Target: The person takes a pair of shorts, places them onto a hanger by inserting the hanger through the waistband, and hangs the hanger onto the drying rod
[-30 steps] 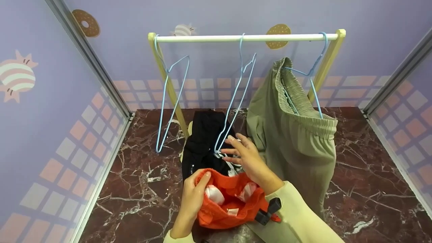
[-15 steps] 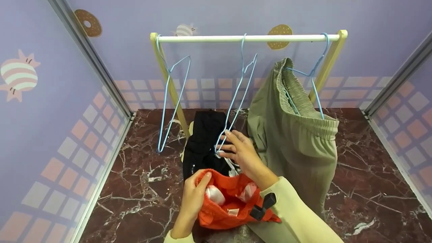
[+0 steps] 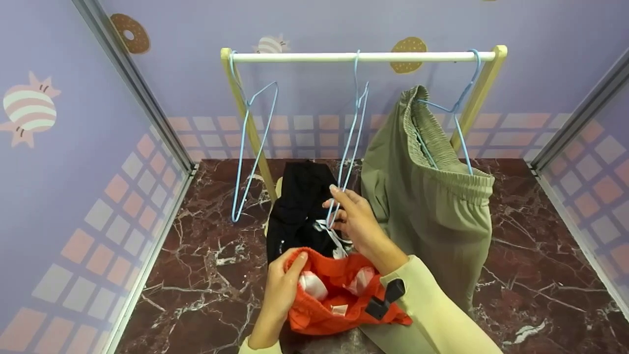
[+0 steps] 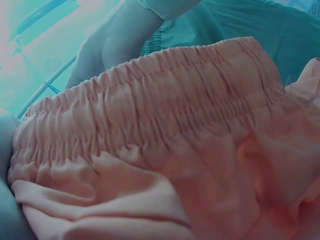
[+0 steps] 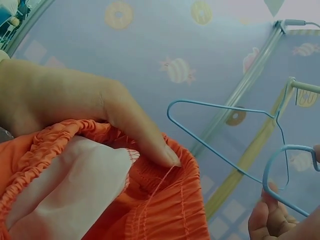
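My left hand point(image 3: 279, 290) grips the gathered waistband of orange shorts point(image 3: 314, 322), thumb inside the opening. White pocket linings show within. In the head view my right hand point(image 3: 364, 228) holds the lower front end of the middle blue clothes hanger point(image 3: 347, 147), which hangs from the rail. The right wrist view shows the hanger's rounded end point(image 5: 267, 172) between my right thumb and fingers point(image 5: 270, 195). In the left wrist view the elastic waistband point(image 4: 140, 100) fills the middle, with the right hand point(image 4: 112, 45) behind it.
A white rail point(image 3: 304, 57) on wooden posts stands at the back. Another blue hanger point(image 3: 239, 167) hangs at left. Green trousers point(image 3: 437, 216) hang at right on a third hanger. Black clothing point(image 3: 300, 196) with white drawstrings lies below, on a dark red marbled surface point(image 3: 211, 290).
My right hand has closed around the lower end of the middle hanger. That end has swung slightly right. The left hand and shorts have stayed nearly still.
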`<action>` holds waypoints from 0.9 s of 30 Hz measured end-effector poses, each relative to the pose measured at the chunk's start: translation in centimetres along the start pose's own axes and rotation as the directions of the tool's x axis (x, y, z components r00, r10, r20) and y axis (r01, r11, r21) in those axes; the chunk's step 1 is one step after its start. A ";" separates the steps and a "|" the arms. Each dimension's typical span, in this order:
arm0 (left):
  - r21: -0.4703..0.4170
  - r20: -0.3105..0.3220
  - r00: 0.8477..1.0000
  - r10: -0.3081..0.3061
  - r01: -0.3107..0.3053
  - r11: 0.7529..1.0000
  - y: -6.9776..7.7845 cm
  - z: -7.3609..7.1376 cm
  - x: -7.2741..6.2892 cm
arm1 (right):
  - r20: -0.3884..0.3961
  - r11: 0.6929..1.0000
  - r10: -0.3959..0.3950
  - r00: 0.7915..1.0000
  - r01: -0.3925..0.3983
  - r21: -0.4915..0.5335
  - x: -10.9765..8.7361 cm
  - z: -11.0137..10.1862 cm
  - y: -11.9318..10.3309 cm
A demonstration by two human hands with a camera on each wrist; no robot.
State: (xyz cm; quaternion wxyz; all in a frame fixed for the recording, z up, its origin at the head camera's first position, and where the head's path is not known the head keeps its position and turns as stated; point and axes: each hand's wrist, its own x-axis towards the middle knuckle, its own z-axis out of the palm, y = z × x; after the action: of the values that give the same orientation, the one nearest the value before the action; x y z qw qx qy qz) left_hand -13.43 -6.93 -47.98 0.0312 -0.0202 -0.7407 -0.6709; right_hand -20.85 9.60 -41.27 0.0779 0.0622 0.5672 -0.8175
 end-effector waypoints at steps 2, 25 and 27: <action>-0.002 0.000 1.000 -0.005 0.005 1.000 0.0 0.0 0.0 | -0.013 1.000 0.006 1.000 -0.007 -0.004 -0.1 -0.1 -0.1; -0.018 0.009 1.000 -0.009 0.010 1.000 -0.1 0.2 0.0 | 0.008 0.995 -0.023 1.000 0.022 0.095 -1.0 -2.5 -1.1; -0.017 0.010 1.000 -0.009 0.009 1.000 -0.1 0.3 0.0 | 0.006 0.992 -0.039 0.999 0.037 0.121 -1.0 -2.8 -1.1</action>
State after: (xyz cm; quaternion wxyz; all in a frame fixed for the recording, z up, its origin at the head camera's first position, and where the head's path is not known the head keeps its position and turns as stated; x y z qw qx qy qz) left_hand -13.43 -6.66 -48.10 0.0243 -0.0208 -0.7350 -0.6773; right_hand -20.11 12.67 -41.03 0.0609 0.0525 0.5173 -0.8520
